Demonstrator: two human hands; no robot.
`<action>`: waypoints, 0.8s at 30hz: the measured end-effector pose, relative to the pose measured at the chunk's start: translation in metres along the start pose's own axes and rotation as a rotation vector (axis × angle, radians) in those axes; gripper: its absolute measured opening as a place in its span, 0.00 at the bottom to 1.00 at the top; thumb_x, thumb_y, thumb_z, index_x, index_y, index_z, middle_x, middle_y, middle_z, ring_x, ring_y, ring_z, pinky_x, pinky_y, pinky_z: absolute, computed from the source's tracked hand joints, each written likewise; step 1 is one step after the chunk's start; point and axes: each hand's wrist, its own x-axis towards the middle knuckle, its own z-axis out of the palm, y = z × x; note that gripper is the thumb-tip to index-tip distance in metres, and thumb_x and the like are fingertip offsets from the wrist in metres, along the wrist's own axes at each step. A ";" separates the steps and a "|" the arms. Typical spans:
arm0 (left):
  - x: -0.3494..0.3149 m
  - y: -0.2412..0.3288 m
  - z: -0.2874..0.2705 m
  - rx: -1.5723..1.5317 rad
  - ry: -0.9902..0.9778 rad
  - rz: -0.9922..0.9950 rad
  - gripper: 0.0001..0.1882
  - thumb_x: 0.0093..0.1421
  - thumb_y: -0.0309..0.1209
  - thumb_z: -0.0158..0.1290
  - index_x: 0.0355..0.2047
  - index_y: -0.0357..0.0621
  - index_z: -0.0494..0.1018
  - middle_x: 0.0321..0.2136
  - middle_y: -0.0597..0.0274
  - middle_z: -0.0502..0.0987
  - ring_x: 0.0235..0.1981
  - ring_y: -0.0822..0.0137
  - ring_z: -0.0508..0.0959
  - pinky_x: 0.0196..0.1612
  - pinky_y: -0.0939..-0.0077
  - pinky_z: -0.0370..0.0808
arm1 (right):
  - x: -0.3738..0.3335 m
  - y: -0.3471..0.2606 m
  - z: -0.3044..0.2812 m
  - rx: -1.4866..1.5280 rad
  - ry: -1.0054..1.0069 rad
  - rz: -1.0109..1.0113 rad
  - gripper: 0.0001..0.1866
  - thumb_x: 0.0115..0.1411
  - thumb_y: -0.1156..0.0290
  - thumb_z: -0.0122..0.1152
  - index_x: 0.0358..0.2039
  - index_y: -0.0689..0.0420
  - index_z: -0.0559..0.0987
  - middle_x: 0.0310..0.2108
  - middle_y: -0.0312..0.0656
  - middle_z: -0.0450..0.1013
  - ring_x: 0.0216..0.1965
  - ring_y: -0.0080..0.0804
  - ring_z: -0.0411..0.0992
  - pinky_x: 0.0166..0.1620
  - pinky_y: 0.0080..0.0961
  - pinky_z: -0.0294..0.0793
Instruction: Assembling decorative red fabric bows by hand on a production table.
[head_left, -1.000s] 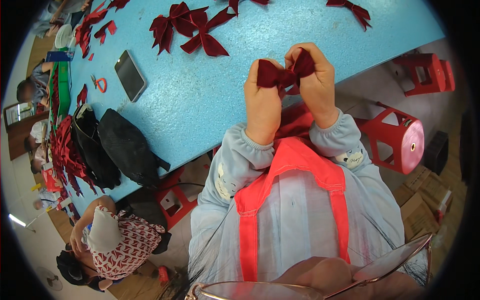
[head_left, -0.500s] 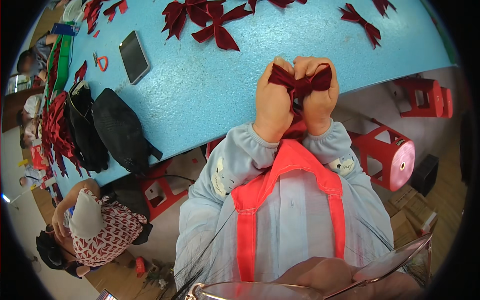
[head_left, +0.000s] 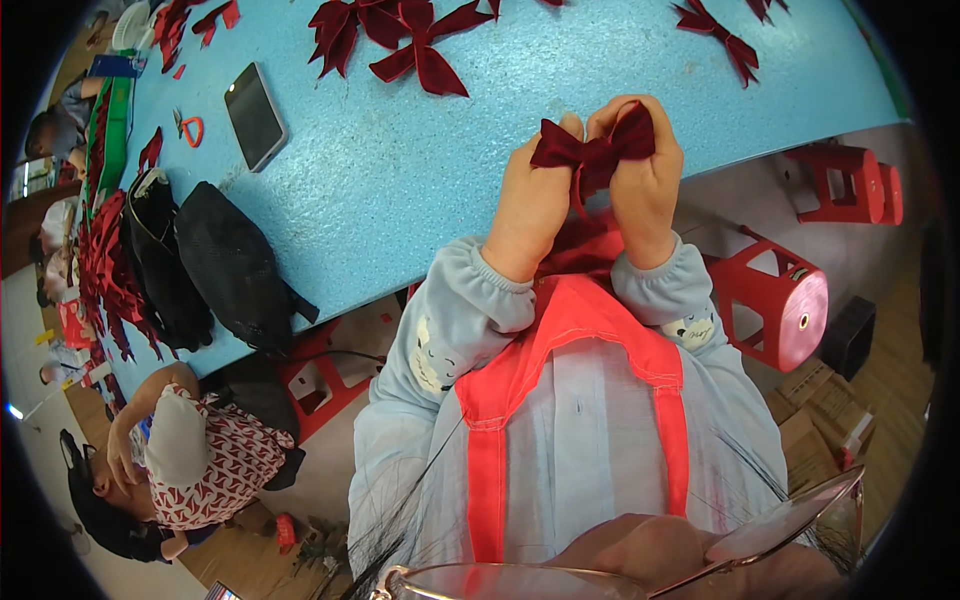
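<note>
A dark red velvet bow is held up over the near edge of the blue table, pinched between both hands. The left hand is closed on the bow's left loop, and the right hand is closed around its centre and right loop. Finished red bows lie further away on the table, with a phone to the far left and black bags at the left edge.

bare blue table ahead, bows beyond
</note>
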 end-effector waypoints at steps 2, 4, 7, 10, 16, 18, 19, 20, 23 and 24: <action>-0.003 0.006 -0.001 0.006 -0.009 0.001 0.14 0.62 0.37 0.44 0.22 0.43 0.65 0.16 0.73 0.62 0.17 0.80 0.59 0.21 0.82 0.59 | -0.001 0.003 -0.005 -0.133 -0.031 -0.126 0.08 0.63 0.70 0.46 0.29 0.60 0.68 0.23 0.35 0.67 0.21 0.19 0.62 0.25 0.13 0.62; -0.006 0.013 -0.004 0.019 -0.030 0.010 0.15 0.63 0.38 0.44 0.22 0.44 0.65 0.14 0.73 0.61 0.16 0.81 0.59 0.19 0.82 0.58 | -0.001 0.006 -0.011 -0.398 -0.091 -0.387 0.05 0.62 0.73 0.47 0.31 0.60 0.70 0.23 0.34 0.68 0.21 0.19 0.63 0.23 0.14 0.61; -0.005 0.018 -0.010 -0.255 -0.049 -0.137 0.16 0.63 0.40 0.45 0.21 0.45 0.65 0.13 0.73 0.60 0.13 0.81 0.58 0.15 0.81 0.55 | 0.002 0.007 -0.012 -0.434 -0.159 -0.478 0.04 0.61 0.75 0.48 0.32 0.60 0.71 0.23 0.33 0.69 0.21 0.18 0.62 0.24 0.13 0.62; -0.008 0.019 -0.006 -0.377 -0.015 -0.176 0.18 0.63 0.44 0.44 0.20 0.46 0.64 0.12 0.73 0.59 0.11 0.80 0.56 0.13 0.81 0.52 | -0.004 0.007 -0.011 -0.376 -0.170 -0.441 0.04 0.60 0.76 0.48 0.31 0.60 0.72 0.23 0.33 0.69 0.21 0.17 0.62 0.24 0.13 0.62; -0.013 0.015 -0.004 -0.462 -0.020 -0.197 0.29 0.58 0.62 0.36 0.20 0.50 0.62 0.12 0.73 0.56 0.09 0.78 0.48 0.13 0.82 0.44 | -0.016 0.000 -0.004 -0.065 -0.101 -0.070 0.05 0.61 0.76 0.46 0.31 0.61 0.72 0.24 0.32 0.68 0.23 0.14 0.62 0.25 0.12 0.62; -0.012 0.018 -0.004 -0.470 -0.043 -0.233 0.30 0.57 0.64 0.34 0.20 0.50 0.62 0.12 0.73 0.56 0.09 0.78 0.48 0.13 0.82 0.44 | -0.013 0.004 -0.003 -0.060 -0.098 -0.080 0.05 0.61 0.77 0.45 0.31 0.61 0.71 0.25 0.32 0.68 0.24 0.14 0.61 0.25 0.12 0.62; -0.011 0.020 -0.005 -0.480 -0.065 -0.267 0.32 0.56 0.66 0.33 0.20 0.50 0.63 0.11 0.73 0.56 0.09 0.78 0.48 0.13 0.82 0.43 | -0.011 0.007 -0.003 -0.055 -0.097 -0.090 0.05 0.61 0.77 0.45 0.30 0.61 0.71 0.25 0.31 0.68 0.24 0.14 0.61 0.26 0.12 0.62; -0.010 0.021 -0.005 -0.490 -0.087 -0.301 0.33 0.55 0.68 0.31 0.20 0.51 0.63 0.11 0.73 0.55 0.08 0.78 0.48 0.13 0.82 0.43 | -0.011 0.008 -0.002 -0.050 -0.096 -0.100 0.06 0.61 0.77 0.45 0.30 0.60 0.71 0.26 0.31 0.68 0.25 0.13 0.61 0.26 0.12 0.62; -0.008 0.018 -0.009 -0.517 -0.163 -0.331 0.34 0.54 0.70 0.30 0.20 0.51 0.64 0.11 0.73 0.55 0.08 0.78 0.48 0.12 0.82 0.43 | -0.014 0.007 -0.003 0.001 -0.081 -0.028 0.06 0.61 0.77 0.45 0.30 0.60 0.71 0.27 0.31 0.67 0.26 0.13 0.61 0.27 0.12 0.62; -0.006 0.017 -0.011 -0.530 -0.201 -0.345 0.35 0.53 0.70 0.30 0.20 0.51 0.64 0.11 0.73 0.54 0.08 0.78 0.47 0.12 0.82 0.43 | -0.015 0.007 -0.003 0.026 -0.072 0.008 0.06 0.61 0.77 0.45 0.30 0.60 0.71 0.27 0.31 0.67 0.27 0.13 0.61 0.28 0.11 0.61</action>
